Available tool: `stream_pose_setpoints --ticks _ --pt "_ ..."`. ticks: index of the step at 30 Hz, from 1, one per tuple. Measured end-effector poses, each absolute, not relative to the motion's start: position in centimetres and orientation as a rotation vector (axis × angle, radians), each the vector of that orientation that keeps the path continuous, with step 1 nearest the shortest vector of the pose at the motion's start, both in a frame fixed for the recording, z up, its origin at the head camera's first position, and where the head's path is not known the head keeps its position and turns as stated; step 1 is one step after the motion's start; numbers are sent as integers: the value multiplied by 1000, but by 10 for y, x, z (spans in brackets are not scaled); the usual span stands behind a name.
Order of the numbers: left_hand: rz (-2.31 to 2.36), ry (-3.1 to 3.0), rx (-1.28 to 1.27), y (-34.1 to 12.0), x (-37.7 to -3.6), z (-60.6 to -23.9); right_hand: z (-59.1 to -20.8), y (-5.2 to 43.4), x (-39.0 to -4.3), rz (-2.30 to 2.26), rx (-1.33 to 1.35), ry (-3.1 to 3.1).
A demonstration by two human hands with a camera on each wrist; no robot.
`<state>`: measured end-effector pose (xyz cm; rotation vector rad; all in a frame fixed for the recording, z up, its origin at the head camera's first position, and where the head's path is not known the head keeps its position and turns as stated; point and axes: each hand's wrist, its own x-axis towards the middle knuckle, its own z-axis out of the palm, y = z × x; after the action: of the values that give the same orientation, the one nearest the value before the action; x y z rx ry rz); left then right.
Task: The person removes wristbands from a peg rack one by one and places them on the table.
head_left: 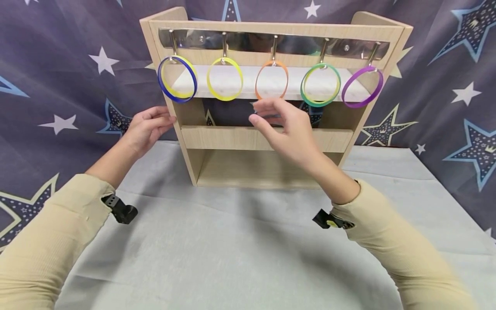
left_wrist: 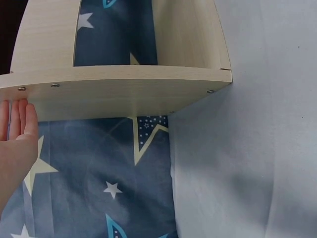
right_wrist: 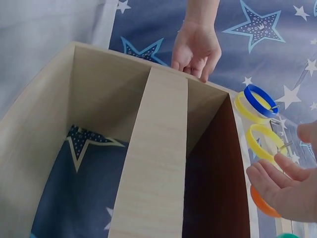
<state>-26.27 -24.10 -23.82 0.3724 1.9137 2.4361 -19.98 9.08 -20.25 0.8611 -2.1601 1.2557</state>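
Beneath both hands spreads a pale grey cloth-covered table (head_left: 217,241), with a dark blue, star-printed fabric backdrop (head_left: 77,99) beyond them. The left hand (head_left: 148,129), fingers mostly straight, touches the side of a pale wooden shelf unit (head_left: 232,138). The right hand (head_left: 290,128), thumb and fingers parted, gripping nothing, is near a thin orange ring (right_wrist: 260,204) hanging from a shiny metal hook rail (head_left: 252,41).

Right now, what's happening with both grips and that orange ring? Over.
Left grip touching the shelf's side. Right grip empty, near orange ring. Ring hanging on its hook. Nothing visibly in the way.
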Motion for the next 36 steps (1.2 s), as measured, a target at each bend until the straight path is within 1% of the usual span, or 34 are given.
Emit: stream_pose_setpoints --ticks 19,36 --pt "2417 1946 364 -241 -263 -238 -197 58 -211 1451 794 -2172" --pt "2456 1868 397 -242 -264 -238 -193 30 -213 1640 763 -2137"
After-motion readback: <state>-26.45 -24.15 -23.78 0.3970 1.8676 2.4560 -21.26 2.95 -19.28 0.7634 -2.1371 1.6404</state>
